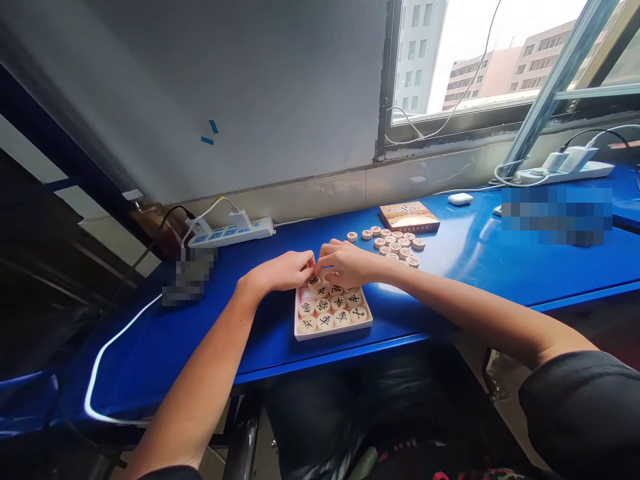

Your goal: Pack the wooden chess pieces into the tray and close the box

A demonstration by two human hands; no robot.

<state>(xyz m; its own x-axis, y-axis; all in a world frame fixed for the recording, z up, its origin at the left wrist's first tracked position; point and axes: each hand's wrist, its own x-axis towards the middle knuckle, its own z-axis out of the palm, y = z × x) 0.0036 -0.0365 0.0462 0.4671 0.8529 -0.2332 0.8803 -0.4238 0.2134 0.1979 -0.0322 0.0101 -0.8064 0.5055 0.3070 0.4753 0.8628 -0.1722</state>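
Observation:
A shallow white tray (pixel 333 330) lies on the blue table near its front edge, filled with several round wooden chess pieces (pixel 332 305) marked with characters. My left hand (pixel 283 270) and my right hand (pixel 345 261) meet over the tray's far edge, fingertips pinched together at a piece there; which hand holds it I cannot tell. Behind my right hand several loose pieces (pixel 395 243) lie scattered on the table.
A brown box lid (pixel 409 216) lies beyond the loose pieces. A white power strip (pixel 231 233) with plugs and cables sits at the back left, another strip (pixel 565 172) at the back right. A small white case (pixel 460 199) rests near the wall. A white cable (pixel 100 360) crosses the table's left.

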